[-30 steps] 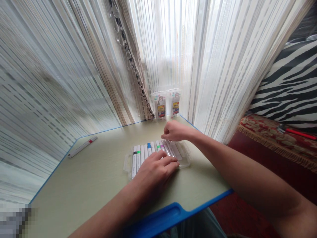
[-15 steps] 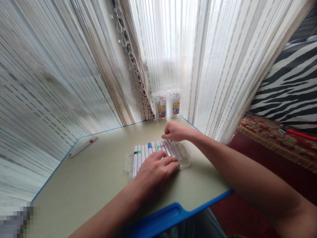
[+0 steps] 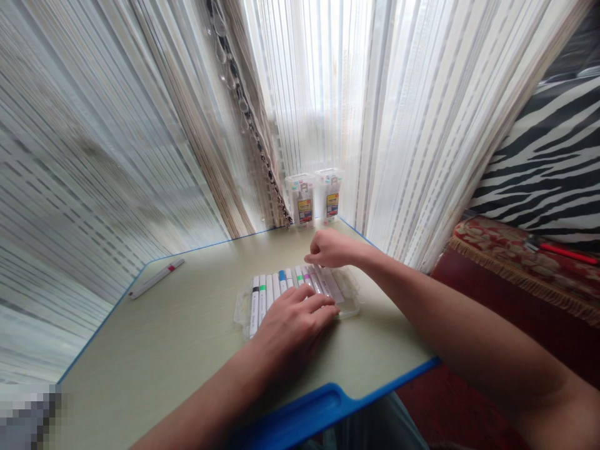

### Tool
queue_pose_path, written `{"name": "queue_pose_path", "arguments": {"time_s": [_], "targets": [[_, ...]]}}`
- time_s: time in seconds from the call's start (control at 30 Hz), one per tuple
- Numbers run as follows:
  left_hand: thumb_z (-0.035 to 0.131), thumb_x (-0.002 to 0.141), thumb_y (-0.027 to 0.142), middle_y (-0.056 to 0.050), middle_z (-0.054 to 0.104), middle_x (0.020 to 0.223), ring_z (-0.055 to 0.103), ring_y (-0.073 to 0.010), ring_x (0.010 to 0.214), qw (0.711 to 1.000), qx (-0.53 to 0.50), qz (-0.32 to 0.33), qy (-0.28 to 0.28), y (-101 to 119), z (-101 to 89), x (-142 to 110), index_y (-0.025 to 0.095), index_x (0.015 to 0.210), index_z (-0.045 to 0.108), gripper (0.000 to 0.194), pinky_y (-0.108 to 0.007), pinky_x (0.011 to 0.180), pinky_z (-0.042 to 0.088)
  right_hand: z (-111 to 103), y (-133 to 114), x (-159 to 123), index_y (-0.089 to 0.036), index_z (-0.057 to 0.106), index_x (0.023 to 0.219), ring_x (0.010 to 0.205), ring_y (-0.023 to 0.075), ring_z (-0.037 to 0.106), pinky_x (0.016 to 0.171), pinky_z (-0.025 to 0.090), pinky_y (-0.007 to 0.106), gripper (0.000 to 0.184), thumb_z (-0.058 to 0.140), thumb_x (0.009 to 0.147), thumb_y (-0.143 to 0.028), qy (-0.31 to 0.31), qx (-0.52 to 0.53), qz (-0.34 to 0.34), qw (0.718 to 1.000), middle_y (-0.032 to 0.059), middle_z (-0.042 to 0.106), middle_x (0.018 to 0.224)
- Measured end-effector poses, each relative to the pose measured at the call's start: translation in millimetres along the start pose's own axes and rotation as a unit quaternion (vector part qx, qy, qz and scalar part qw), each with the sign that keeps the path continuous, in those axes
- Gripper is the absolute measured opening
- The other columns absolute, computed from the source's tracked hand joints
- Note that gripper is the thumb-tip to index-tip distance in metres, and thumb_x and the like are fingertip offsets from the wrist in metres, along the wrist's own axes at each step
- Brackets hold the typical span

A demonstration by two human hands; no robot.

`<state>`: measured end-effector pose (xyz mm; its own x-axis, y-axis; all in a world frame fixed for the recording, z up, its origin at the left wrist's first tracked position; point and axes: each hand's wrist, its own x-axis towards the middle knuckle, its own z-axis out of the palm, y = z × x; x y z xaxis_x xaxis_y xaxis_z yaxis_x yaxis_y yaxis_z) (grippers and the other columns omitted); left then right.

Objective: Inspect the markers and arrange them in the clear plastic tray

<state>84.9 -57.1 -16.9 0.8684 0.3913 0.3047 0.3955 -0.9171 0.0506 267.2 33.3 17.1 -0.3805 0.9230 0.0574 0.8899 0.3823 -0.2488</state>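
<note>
A clear plastic case lies flat on the table with a row of white markers in it. Black, green, blue and purple bands show on several of them. My left hand rests across the near part of the row, its fingers slightly bent and apart, hiding the lower ends of the middle markers. At the far ends of the right-hand markers is my right hand, fingers curled closed. Whatever its fingertips grip, if anything, is hidden from me. A single white marker with a red band lies apart at the table's left edge.
Two clear cases with yellow labels stand upright at the table's far corner, before string curtains. The pale table has a blue rim with a shallow groove near me. A zebra-striped cover is at right.
The view has shifted very slightly. Both hands, the case and the markers keep the same places relative to each other.
</note>
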Motion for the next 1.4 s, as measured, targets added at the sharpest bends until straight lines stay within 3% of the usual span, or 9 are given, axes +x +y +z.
{"name": "queue_pose_path", "arguments": {"time_s": [0.5,0.87,1.2,1.4], "targets": [[0.048,0.091,0.016,-0.008,0.068,0.112,0.056,-0.0221,0.097,1.000,-0.007,0.002,-0.001,-0.5,0.0,0.4,0.019,0.114,0.064,0.028,-0.038,0.089,0.046,-0.2,-0.2,0.4,-0.014,0.076,0.065,0.053,0.0121,0.044,0.051,0.028,0.027,0.029,0.058,0.081,-0.030,0.005,-0.005,0.003,1.000,0.0068,0.065,0.058],[0.045,0.093,0.017,-0.009,0.068,0.111,0.056,-0.0219,0.094,1.000,-0.011,0.009,0.004,-0.4,-0.2,0.4,0.018,0.115,0.064,0.029,-0.038,0.086,0.048,-4.1,1.9,0.1,-0.014,0.077,0.069,0.058,0.0133,0.052,0.052,0.033,0.025,0.022,0.058,0.075,-0.022,-0.019,0.017,0.017,1.000,0.0069,0.069,0.062],[0.044,0.095,0.018,-0.009,0.069,0.108,0.056,-0.0211,0.093,1.000,-0.005,0.005,0.010,1.3,-1.4,0.7,0.017,0.111,0.065,0.027,-0.037,0.085,0.049,-1.0,9.1,5.2,-0.014,0.077,0.078,0.073,0.0187,0.063,0.058,0.040,0.024,0.018,0.062,0.071,-0.021,-0.036,0.058,0.019,0.997,0.0084,0.074,0.078],[0.043,0.095,0.017,-0.009,0.069,0.110,0.056,-0.0214,0.094,1.000,-0.005,0.010,0.015,1.2,-0.7,-0.1,0.016,0.112,0.065,0.028,-0.037,0.087,0.048,-2.1,20.0,7.6,-0.015,0.076,0.088,0.077,0.0172,0.065,0.061,0.045,0.021,0.020,0.067,0.071,-0.022,-0.067,0.107,0.024,0.992,0.0060,0.075,0.088]]}}
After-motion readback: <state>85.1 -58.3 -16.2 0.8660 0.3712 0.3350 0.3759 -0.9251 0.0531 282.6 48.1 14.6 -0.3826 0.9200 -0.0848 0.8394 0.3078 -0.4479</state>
